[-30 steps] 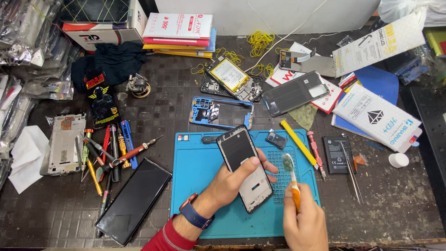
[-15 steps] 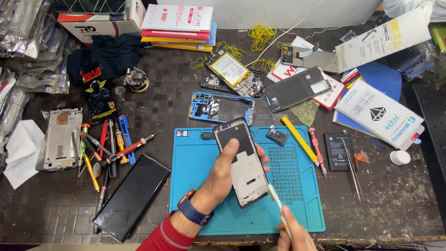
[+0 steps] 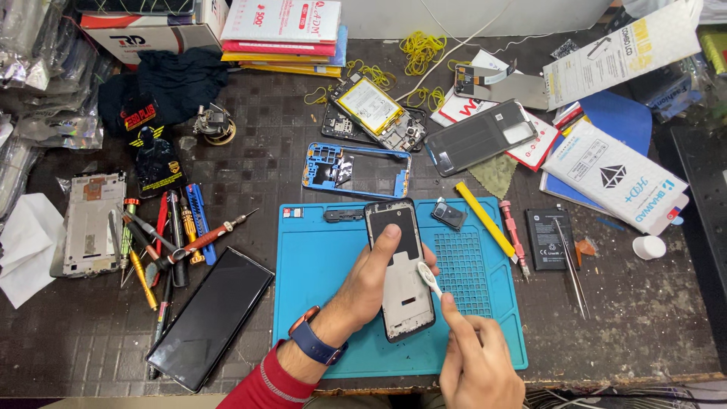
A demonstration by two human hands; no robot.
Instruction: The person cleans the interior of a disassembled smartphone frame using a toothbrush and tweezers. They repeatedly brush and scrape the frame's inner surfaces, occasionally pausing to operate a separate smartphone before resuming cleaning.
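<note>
My left hand holds a phone frame flat on the teal work mat, thumb across its dark upper part. My right hand grips a small white brush, whose head touches the right edge of the phone frame. A blue watch sits on my left wrist, above a red sleeve.
On the mat lie a small camera module and a black strip. Screwdrivers and a black screen panel lie left. A blue frame, an opened phone with battery, a yellow tool, tweezers and boxes surround.
My right hand dropped low to the mat's front edge, then came back up, and the brush head now touches the frame's right edge. The left hand kept holding the phone frame.
</note>
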